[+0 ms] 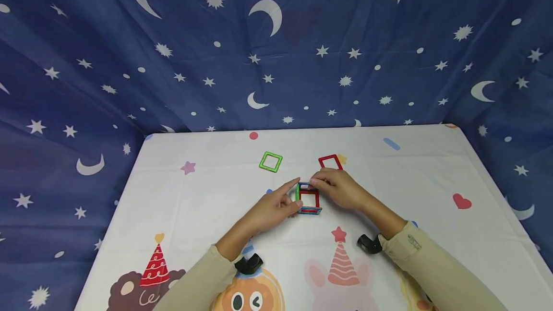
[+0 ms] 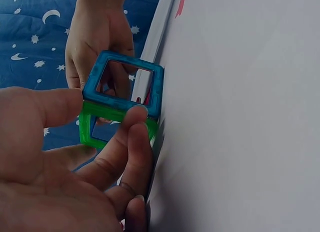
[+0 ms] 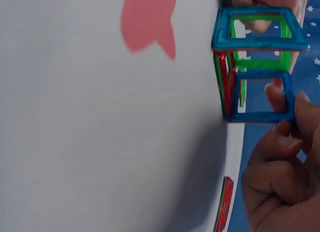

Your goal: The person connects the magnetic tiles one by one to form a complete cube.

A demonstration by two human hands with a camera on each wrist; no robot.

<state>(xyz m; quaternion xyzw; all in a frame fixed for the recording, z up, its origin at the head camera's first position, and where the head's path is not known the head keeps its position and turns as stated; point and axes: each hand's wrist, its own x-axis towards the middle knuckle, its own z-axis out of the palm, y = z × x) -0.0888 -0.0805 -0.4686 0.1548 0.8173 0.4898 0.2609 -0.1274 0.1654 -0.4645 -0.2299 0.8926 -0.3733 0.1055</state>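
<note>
A small box shape of square magnetic tiles stands on the table in the head view. It has a red tile [image 1: 318,199] lying flat, a green tile [image 1: 297,191] upright on the left and a blue tile [image 1: 312,211] at the front. My left hand [image 1: 269,211] holds its left side, thumb at the front corner and index finger stretched along the green tile. At the back, my right hand [image 1: 339,188] pinches another blue tile [image 3: 260,116] by its edge. That tile meets the box's other tiles in the right wrist view.
A loose green tile [image 1: 262,160] lies behind the box to the left. Behind my right hand, a loose red tile [image 1: 327,157] is partly covered. The white printed tablecloth [image 1: 207,196] ends at a blue star-patterned curtain [image 1: 302,90].
</note>
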